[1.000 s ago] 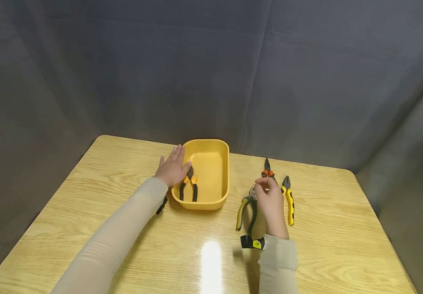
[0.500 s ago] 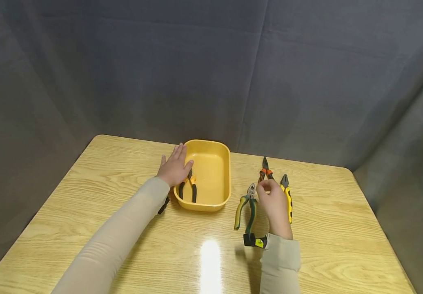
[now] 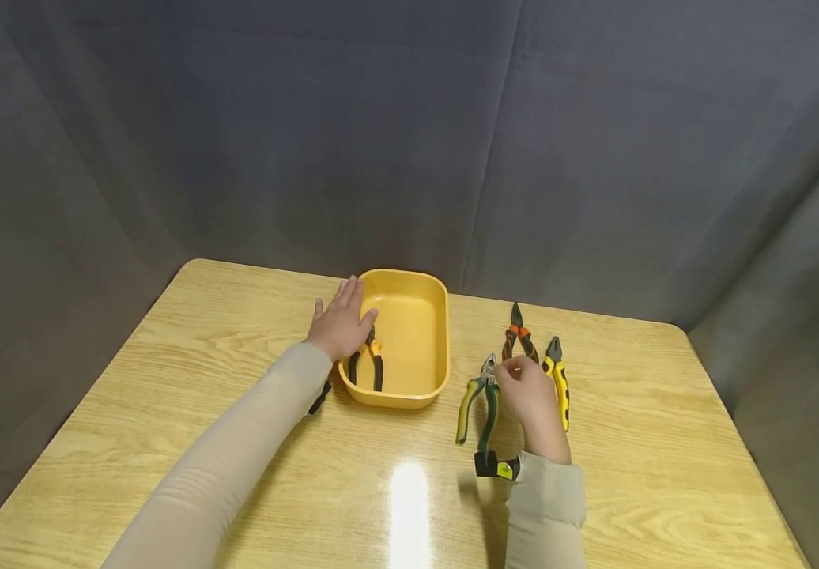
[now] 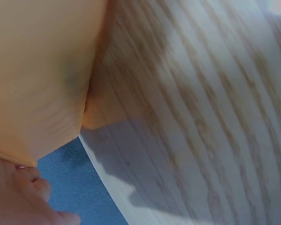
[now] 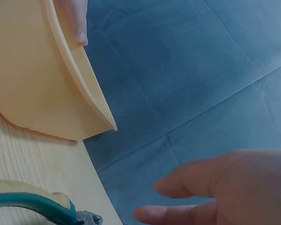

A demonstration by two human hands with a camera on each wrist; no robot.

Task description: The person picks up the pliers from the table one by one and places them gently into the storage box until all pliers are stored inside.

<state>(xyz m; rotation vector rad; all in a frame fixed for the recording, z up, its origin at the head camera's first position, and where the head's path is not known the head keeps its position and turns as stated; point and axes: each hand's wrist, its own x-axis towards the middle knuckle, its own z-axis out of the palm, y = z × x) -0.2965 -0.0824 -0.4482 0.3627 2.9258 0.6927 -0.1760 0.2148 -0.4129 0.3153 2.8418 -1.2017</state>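
Observation:
My left hand [image 3: 339, 325] rests on the left rim of a yellow plastic tub [image 3: 409, 348], its fingers straight and spread. Inside the tub lies a pair of pliers [image 3: 376, 356] with black-and-orange handles, its head partly hidden by my thumb. My right hand [image 3: 532, 395] hovers by the head of green-and-yellow pliers [image 3: 466, 411]; in the right wrist view its thumb and finger stand apart with nothing between them. Behind it lie pliers with orange-and-black handles [image 3: 511, 340]. Yellow-and-black pliers [image 3: 560, 387] lie to its right, partly covered by the hand.
Everything stands on a light wooden table [image 3: 637, 442]. A dark grey curtain [image 3: 352, 142] hangs behind the table's far edge. A black-and-yellow device [image 3: 496, 465] sits at my right wrist.
My right hand has shifted first right, then slightly lower and nearer the green-and-yellow pliers, baring more of the orange-and-black pair. The tub and left hand have crept slightly right.

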